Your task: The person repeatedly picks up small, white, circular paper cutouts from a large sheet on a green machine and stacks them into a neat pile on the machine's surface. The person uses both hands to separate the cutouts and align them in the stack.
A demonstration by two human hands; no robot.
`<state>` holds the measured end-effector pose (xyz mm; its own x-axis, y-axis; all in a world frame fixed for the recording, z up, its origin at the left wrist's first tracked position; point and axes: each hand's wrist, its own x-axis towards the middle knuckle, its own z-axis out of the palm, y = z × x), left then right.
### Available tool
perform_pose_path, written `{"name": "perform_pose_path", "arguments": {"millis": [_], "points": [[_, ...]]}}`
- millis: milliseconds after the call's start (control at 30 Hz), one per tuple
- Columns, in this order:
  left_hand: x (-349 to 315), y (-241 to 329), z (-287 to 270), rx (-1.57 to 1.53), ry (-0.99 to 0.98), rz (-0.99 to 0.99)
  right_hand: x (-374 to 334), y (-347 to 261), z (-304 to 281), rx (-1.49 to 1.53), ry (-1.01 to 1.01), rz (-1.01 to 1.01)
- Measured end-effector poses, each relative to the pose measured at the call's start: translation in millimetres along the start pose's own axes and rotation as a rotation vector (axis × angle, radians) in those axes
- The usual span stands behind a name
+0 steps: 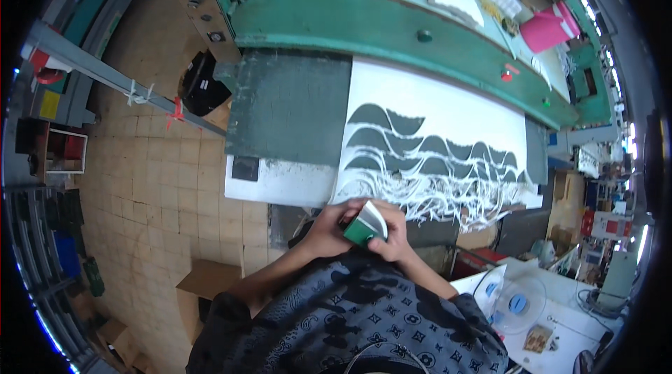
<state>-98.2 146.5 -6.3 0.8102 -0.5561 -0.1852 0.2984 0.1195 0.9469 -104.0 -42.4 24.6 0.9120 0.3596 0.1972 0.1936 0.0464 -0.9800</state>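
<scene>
Close to my body, both hands hold a small green box-like piece with a curved white flap or sheet standing out of its top. What exactly it is cannot be made out. My left hand is closed around its left side, with the fingertips partly hidden. The thumb of my right hand presses its lower right corner while the fingers curl behind. Just beyond my hands lies a white sheet, with rows of wavy shapes cut out and tangled strips along its near edge.
The sheet rests on a dark press bed under a long green machine beam. A pink container stands on the machine's top at the far right. At left, a grey rail crosses above the tiled floor; a cardboard box sits below. A white side table is at right.
</scene>
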Motion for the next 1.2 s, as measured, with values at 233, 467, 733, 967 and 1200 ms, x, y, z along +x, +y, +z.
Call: {"name": "perform_pose_path", "arguments": {"millis": [233,467,733,967,1200], "points": [[6,-4,22,0.054,0.151,0.111,-1,-3,23,-0.142,0.362,-0.044],[14,12,21,0.186,0.224,0.029,-11,2,33,-0.097,0.570,0.090],[17,-3,-19,-0.021,-0.103,0.172,9,7,30,0.481,0.753,0.344],[6,36,-13,0.487,0.057,0.257,4,6,37,0.069,0.721,0.380],[7,13,-6,0.068,0.155,0.356,16,16,6,0.726,0.910,0.444]]}}
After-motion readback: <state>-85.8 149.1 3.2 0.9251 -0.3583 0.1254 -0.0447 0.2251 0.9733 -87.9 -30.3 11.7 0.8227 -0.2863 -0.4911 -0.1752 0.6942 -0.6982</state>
